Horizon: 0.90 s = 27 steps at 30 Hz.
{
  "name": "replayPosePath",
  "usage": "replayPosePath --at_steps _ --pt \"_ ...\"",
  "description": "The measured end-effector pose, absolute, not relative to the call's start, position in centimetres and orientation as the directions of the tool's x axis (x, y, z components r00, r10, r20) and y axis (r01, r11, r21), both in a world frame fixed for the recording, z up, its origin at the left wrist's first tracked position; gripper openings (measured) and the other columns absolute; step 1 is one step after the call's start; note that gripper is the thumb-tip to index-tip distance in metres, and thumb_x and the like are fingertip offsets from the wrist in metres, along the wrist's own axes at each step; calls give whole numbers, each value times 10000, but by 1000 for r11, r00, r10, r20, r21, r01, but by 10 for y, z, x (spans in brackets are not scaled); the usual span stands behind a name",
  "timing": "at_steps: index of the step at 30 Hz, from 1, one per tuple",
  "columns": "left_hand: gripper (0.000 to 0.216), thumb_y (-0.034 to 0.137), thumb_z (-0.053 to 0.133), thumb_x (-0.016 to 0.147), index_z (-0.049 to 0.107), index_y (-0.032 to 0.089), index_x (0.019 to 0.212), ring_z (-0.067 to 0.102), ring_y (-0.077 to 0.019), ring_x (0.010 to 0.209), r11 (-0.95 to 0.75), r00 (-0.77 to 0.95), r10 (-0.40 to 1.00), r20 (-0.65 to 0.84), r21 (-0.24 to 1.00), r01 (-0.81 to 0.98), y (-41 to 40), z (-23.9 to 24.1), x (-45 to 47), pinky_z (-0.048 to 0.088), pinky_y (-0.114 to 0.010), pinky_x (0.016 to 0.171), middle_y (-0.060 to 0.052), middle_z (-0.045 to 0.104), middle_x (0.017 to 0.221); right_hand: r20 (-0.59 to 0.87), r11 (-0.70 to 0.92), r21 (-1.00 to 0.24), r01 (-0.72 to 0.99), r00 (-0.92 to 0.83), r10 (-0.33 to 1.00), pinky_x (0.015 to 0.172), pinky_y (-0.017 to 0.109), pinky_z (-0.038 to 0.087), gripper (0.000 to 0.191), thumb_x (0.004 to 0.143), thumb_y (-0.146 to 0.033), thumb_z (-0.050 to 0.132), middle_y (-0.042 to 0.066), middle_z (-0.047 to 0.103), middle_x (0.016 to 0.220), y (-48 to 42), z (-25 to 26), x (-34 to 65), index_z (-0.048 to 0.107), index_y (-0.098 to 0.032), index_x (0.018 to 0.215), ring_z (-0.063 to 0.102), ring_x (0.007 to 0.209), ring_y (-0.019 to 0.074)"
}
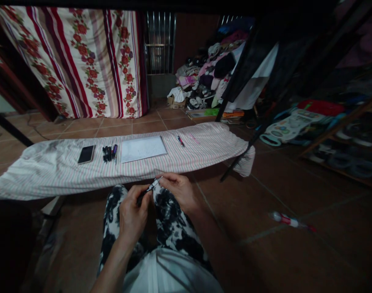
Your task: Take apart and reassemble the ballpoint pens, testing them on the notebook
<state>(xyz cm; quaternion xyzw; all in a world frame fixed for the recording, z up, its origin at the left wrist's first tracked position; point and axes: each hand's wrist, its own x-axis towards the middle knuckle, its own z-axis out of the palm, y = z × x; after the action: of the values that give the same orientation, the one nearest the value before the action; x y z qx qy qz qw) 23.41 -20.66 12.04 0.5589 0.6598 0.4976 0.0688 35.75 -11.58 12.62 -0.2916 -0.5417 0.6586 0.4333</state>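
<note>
My left hand [132,213] and my right hand [178,191] are held together over my lap, above my black-and-white patterned trousers [170,219]. Both grip a slim pen [153,185], with a dark barrel in my left hand and a pale upper end at my right fingertips. Just beyond them lies a striped ironing board cover [186,156]. On it are a black smartphone [86,154], a bundle of dark pens [108,152], a spiral notebook [143,149] and a single pen [180,141]. None of these touches my hands.
A long striped board spans the space ahead, its dark metal legs at the right end. Brown floor tiles surround me, with a red-and-white tube [288,220] lying to the right. Piled clothes [210,73], a floral curtain [79,61] and a shelf [341,142] stand beyond.
</note>
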Motion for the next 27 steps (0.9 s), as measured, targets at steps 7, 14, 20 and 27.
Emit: replayPosePath --at_steps 7,14,20,27 --pt "140 215 524 852 632 172 931 627 -161 790 -213 -286 694 661 568 795 -227 124 244 469 -265 721 -34 668 836 135 58 -975 -214 -366 921 645 255 434 280 647 -447 716 5 667 709 -136 122 361 705 -186 749 568 654 131" --pt "125 232 540 837 643 174 879 613 -161 770 -213 -352 703 618 655 725 -239 129 247 458 -266 702 -28 660 807 183 118 -974 -195 -357 916 618 247 404 283 662 -445 702 -15 612 645 -158 143 365 696 -184 771 526 618 113" --pt "131 242 538 823 644 182 873 615 -163 791 -240 -404 720 564 749 618 -253 135 244 457 -273 729 -26 667 828 205 98 -956 -275 -394 896 619 254 422 304 644 -417 733 1 643 703 -177 156 363 722 -204 861 537 633 117" --pt "135 258 543 816 645 187 869 618 -164 802 -224 -415 755 508 795 564 -266 129 236 466 -277 740 -28 671 839 187 65 -959 -277 -442 877 611 248 411 293 632 -391 751 7 662 727 -182 149 356 738 -207 859 526 622 104"
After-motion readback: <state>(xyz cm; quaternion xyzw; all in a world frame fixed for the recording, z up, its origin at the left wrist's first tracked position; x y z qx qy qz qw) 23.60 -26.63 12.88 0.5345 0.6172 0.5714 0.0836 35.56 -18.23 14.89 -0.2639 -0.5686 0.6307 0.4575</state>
